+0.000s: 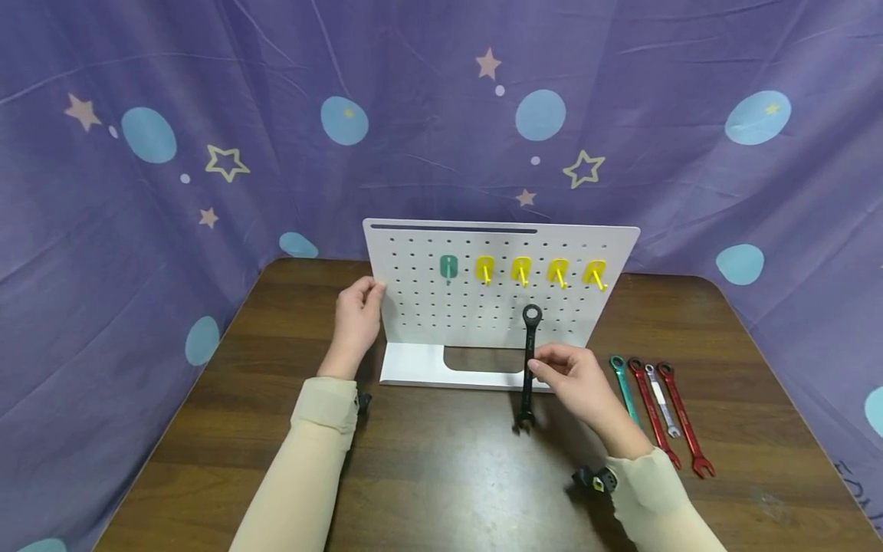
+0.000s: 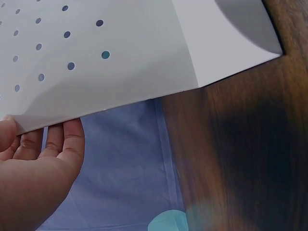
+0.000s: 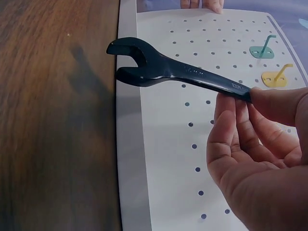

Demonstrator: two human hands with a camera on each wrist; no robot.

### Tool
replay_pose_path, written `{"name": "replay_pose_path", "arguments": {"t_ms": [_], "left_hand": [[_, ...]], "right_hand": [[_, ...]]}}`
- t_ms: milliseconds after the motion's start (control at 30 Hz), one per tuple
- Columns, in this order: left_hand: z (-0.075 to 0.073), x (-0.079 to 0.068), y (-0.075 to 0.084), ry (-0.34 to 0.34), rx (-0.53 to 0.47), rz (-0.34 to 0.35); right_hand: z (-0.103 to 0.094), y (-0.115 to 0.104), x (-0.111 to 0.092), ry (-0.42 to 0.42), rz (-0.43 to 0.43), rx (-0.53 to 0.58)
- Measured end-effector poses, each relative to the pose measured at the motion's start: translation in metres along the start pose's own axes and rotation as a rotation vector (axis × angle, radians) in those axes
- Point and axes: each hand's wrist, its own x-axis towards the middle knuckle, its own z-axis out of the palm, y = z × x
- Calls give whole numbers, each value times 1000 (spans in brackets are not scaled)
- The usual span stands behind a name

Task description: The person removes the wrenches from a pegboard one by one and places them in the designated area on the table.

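A black combination wrench is held upright in the head view, ring end up, in front of a white pegboard. My right hand pinches its shaft between thumb and fingers; the open jaw end shows large in the right wrist view. My left hand grips the board's left edge, thumb on the front and fingers behind, as the left wrist view shows. Across the board run one green hook and several yellow hooks, all bare.
Right of the board, a teal wrench, two red wrenches, one of them outermost, and a smaller silver wrench lie side by side on the wooden table. A purple patterned curtain hangs behind and around the table.
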Motion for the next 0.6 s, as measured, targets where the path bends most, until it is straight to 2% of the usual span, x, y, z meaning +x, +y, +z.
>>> {"name": "replay_pose_path", "arguments": {"t_ms": [600], "left_hand": [[2, 0, -1, 1, 0, 4]], "right_hand": [[-18, 6, -11, 31, 45, -20]]}}
